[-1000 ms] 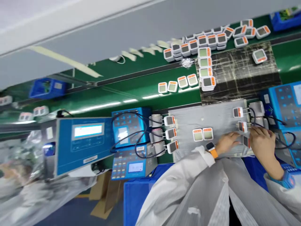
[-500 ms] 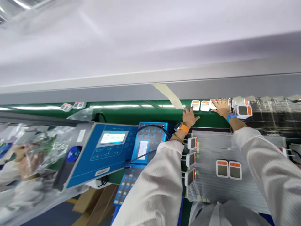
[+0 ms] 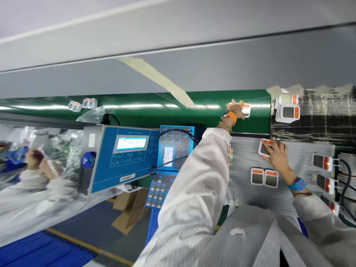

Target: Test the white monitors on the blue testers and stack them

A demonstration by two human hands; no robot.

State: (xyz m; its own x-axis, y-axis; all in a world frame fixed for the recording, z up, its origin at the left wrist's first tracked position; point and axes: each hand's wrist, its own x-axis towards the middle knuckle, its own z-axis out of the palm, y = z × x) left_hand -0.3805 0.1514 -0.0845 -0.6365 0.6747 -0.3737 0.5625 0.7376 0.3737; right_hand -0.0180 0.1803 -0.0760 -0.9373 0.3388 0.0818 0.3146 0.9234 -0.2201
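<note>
On the green belt [image 3: 155,115], my left hand [image 3: 236,109] lies over white devices with orange buttons; one device [image 3: 246,110] shows at its right. How firmly its fingers grip is partly hidden. My right hand [image 3: 278,155] holds another white device [image 3: 264,147] above the grey mat [image 3: 294,148], thumb and fingers at its right side. Just below, two similar devices [image 3: 264,178] lie side by side on the mat. A stack of devices [image 3: 288,112] sits on the film-wrapped surface at the upper right.
Wired devices with red lights [image 3: 324,183] line the mat's right edge. Left of my left arm are a blue machine [image 3: 125,155] with a screen and a blue control box [image 3: 174,148] with black cables. Another person's arms [image 3: 41,185] and clear bags are at the far left.
My right hand has come down from the belt to the mat with a device. My left hand has moved right onto the devices on the belt. The camera view has shifted.
</note>
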